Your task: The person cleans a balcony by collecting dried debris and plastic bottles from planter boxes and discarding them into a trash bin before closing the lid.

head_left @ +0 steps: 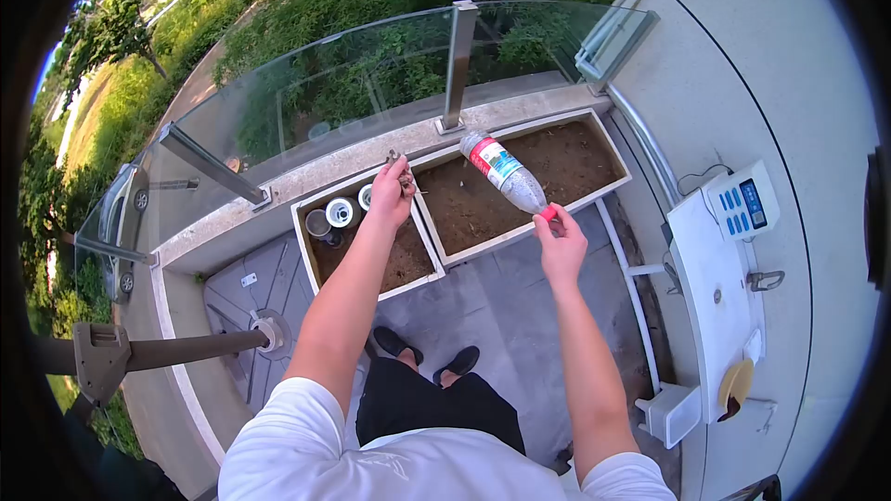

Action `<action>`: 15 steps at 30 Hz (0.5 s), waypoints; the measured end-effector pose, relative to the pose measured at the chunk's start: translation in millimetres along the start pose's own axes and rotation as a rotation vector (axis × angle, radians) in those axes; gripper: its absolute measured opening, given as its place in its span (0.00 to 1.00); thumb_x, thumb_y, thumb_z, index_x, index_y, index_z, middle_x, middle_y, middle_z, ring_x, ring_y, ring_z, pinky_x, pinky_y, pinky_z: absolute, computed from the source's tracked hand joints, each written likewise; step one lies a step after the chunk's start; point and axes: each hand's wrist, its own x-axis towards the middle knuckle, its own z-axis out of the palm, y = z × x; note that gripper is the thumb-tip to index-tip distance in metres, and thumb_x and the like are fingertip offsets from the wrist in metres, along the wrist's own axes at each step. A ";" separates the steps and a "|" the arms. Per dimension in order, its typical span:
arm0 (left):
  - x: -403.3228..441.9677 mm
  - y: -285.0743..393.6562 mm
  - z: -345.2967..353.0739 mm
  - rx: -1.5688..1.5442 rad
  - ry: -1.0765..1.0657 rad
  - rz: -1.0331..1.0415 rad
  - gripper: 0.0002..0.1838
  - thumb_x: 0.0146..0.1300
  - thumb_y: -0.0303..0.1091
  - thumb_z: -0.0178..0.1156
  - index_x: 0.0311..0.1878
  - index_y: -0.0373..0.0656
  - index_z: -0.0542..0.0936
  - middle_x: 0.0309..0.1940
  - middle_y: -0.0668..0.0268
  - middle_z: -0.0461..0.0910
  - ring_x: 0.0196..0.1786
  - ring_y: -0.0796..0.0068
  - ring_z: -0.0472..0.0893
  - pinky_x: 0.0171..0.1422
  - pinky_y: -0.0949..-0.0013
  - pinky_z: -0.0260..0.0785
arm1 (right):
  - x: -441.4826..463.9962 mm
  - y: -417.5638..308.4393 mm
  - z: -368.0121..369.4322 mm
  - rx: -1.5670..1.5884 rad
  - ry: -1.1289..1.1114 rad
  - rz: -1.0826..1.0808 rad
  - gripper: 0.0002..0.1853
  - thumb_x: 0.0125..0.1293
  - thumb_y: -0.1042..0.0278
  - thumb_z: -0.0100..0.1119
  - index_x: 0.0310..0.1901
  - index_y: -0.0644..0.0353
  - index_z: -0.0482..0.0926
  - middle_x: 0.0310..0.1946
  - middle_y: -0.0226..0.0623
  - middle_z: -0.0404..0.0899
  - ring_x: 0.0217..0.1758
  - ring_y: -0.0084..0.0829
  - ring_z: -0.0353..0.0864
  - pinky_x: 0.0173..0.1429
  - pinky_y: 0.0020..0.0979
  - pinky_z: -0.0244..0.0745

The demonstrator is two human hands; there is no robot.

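Note:
A clear plastic bottle (pixel 506 174) with a red and blue label slants over the soil of the right planter box (pixel 520 234). My right hand (pixel 561 243) is closed around its red cap end, which points toward me; the base points away. My left hand (pixel 393 193) is above the left planter box (pixel 371 295), its fingers closed on a small grey-brown clump (pixel 393 158) whose exact kind I cannot make out. Beside that hand, a white pot (pixel 342 213), a second white pot (pixel 366 197) partly hidden by my wrist, and a clear cup (pixel 320 224) stand in the left box.
A glass railing (pixel 371 83) with metal posts runs behind the boxes. On the left is an umbrella pole (pixel 200 350) in its base. A white sink (pixel 705 288) with a digital scale (pixel 742 202) is along the right wall, and a white bin (pixel 670 416) stands below.

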 end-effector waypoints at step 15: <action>-104.8 -259.9 326.4 0.222 -0.429 -0.456 0.09 0.71 0.36 0.62 0.37 0.46 0.73 0.28 0.72 0.71 0.26 0.83 0.70 0.23 0.78 0.59 | -51.9 -17.1 -334.1 -0.061 0.638 0.048 0.19 0.60 0.71 0.71 0.52 0.69 0.81 0.34 0.37 0.85 0.33 0.23 0.85 0.38 0.25 0.79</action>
